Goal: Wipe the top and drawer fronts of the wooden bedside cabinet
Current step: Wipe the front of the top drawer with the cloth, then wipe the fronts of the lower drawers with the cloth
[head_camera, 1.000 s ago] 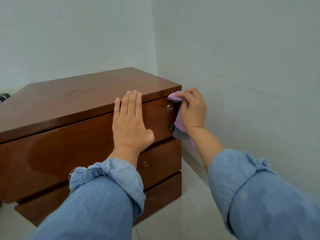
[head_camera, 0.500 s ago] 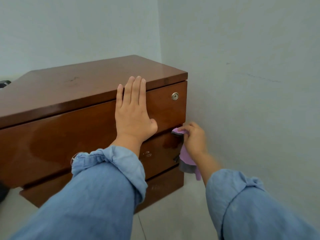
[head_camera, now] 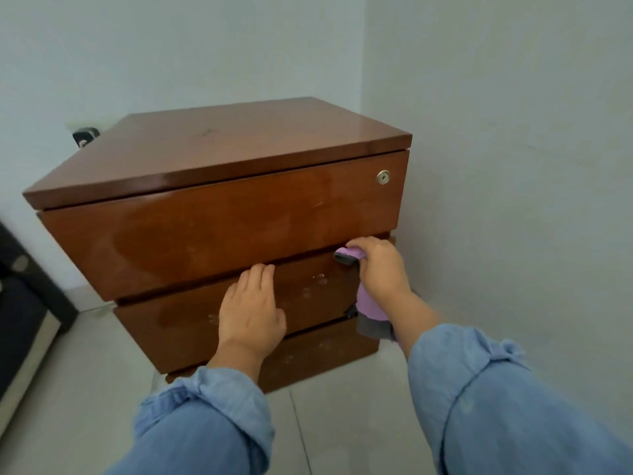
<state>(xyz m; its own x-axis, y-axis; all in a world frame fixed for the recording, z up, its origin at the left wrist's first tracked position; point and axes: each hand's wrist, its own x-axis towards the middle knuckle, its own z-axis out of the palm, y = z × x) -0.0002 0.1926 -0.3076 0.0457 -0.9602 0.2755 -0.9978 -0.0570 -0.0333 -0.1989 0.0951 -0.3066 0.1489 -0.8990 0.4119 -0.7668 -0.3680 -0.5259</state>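
Right hand (head_camera: 380,269): fingers curled round a purple cloth (head_camera: 368,308), pressing its upper fold against the top right corner of the middle drawer front (head_camera: 308,289); the cloth's grey-edged tail hangs below the hand, past the drawer's lower edge.
Left hand (head_camera: 251,313): fingers straight and together, palm flat on the middle drawer front, left of the cloth and apart from it.
Cabinet (head_camera: 219,149): glossy brown wood, three drawer fronts, standing on the pale tiled floor (head_camera: 85,389) in a corner, right side near the wall (head_camera: 513,166).
Lock (head_camera: 383,177): round, silver, upper right of the top drawer front.
Sleeves (head_camera: 205,423): blue, rolled at both forearms.
Dark furniture (head_camera: 20,296): at the left edge, indistinct.
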